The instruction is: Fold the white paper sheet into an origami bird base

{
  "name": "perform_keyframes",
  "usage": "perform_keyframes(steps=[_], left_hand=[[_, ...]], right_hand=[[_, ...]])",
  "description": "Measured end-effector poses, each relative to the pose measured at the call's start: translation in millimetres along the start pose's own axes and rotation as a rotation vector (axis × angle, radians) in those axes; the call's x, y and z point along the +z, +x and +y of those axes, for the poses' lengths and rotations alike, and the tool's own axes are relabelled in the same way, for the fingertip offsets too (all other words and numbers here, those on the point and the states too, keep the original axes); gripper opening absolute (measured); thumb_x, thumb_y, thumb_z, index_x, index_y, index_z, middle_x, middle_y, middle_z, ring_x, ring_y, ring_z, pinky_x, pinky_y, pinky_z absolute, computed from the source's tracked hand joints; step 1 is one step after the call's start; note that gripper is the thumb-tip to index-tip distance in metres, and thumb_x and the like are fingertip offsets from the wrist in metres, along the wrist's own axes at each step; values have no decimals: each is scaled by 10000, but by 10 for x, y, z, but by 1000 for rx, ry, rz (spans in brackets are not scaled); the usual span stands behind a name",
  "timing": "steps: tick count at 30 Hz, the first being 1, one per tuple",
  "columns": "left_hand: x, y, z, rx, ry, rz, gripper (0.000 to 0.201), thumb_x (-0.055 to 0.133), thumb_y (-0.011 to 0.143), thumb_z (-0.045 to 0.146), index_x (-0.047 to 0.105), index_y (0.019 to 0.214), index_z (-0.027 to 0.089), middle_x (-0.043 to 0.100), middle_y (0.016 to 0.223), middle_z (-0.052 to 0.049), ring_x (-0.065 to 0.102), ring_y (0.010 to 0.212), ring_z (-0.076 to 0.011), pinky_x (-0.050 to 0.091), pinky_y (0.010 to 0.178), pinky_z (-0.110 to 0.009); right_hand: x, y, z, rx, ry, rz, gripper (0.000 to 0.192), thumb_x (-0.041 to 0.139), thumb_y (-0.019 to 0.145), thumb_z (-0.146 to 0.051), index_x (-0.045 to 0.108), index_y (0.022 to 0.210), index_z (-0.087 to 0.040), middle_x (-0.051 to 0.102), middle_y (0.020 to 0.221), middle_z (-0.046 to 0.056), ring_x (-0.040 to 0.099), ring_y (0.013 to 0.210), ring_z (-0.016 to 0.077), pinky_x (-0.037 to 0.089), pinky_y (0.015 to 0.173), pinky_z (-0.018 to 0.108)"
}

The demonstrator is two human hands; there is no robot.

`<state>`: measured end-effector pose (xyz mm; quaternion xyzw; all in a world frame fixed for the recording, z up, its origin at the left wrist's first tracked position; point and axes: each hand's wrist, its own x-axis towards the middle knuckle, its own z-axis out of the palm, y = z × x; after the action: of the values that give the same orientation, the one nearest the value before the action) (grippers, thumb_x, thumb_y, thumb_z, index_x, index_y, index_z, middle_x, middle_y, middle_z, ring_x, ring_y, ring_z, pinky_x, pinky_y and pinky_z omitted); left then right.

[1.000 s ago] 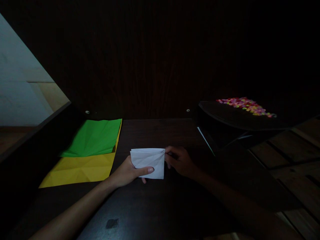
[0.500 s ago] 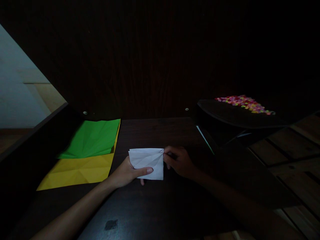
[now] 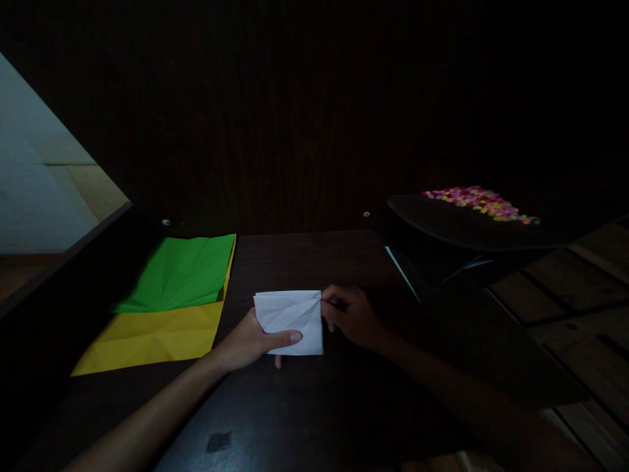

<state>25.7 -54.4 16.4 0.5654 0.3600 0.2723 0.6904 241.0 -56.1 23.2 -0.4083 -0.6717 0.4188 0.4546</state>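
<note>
A folded white sheet of paper [image 3: 289,313], layered along its top edge and creased across its face, is held over the dark table. My left hand [image 3: 255,341] grips it from the lower left, thumb flat on the front and fingers behind, one fingertip showing below the bottom edge. At the upper right corner, my right hand [image 3: 351,314] pinches the paper's edge between thumb and curled fingers. Shadow partly hides the right fingers.
Left of my hands lie a creased green sheet [image 3: 184,272] and a yellow sheet [image 3: 152,337] under it. A dark shelf [image 3: 442,219] at the right bears a pile of small colourful pieces [image 3: 481,201]. A dark panel [image 3: 275,118] rises behind the table [image 3: 295,255].
Almost nothing differs. The white paper's lower right corner has shifted very slightly right; both hands keep their hold.
</note>
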Motion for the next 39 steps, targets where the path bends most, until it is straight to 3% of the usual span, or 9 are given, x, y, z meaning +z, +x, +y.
perform_keyframes(steps=[13, 29, 32, 35, 37, 39], left_hand=[[-14, 18, -16, -1, -40, -79, 430, 795, 734, 257, 576, 1065, 93, 679, 770, -58, 658, 617, -155, 538, 430, -193], [-27, 17, 25, -43, 1, 75, 285, 803, 705, 311, 668, 809, 82, 681, 628, -48, 611, 503, -129, 477, 401, -187], [-59, 37, 11, -22, -24, 147, 317, 775, 735, 365, 675, 850, 86, 707, 731, -73, 664, 615, -173, 556, 512, -250], [-109, 77, -29, 99, 10, 302, 571, 764, 750, 362, 543, 1232, 151, 708, 1005, -99, 700, 850, -224, 595, 714, -343], [-138, 94, -54, 267, 172, 465, 838, 769, 740, 348, 310, 1431, 227, 625, 1215, -125, 691, 906, -231, 594, 750, -391], [-147, 89, -64, 438, 516, 588, 888, 768, 746, 315, 256, 1469, 245, 486, 1389, -151, 596, 1140, -271, 545, 901, -444]], right_hand=[[10, 13, 31, 44, 73, 10, 204, 557, 838, -294, 540, 659, -197, 490, 438, -77, 445, 358, 62, 342, 407, 183], [11, 60, 67, 173, 188, 40, 291, 590, 823, -433, 549, 652, -201, 530, 417, -56, 468, 340, 84, 360, 393, 205], [-8, 73, 64, 185, 186, 48, 303, 572, 831, -433, 544, 637, -202, 538, 422, -47, 477, 342, 86, 366, 385, 206], [-17, 91, 66, 250, 153, 21, 289, 566, 825, -412, 547, 633, -197, 544, 436, -42, 477, 331, 84, 343, 348, 195], [-14, 106, 72, 320, 133, -14, 267, 574, 803, -380, 541, 618, -191, 559, 464, -36, 484, 325, 80, 311, 313, 181], [-6, 120, 84, 393, 115, -49, 241, 579, 782, -333, 533, 599, -183, 568, 478, -34, 489, 321, 75, 291, 294, 169]])
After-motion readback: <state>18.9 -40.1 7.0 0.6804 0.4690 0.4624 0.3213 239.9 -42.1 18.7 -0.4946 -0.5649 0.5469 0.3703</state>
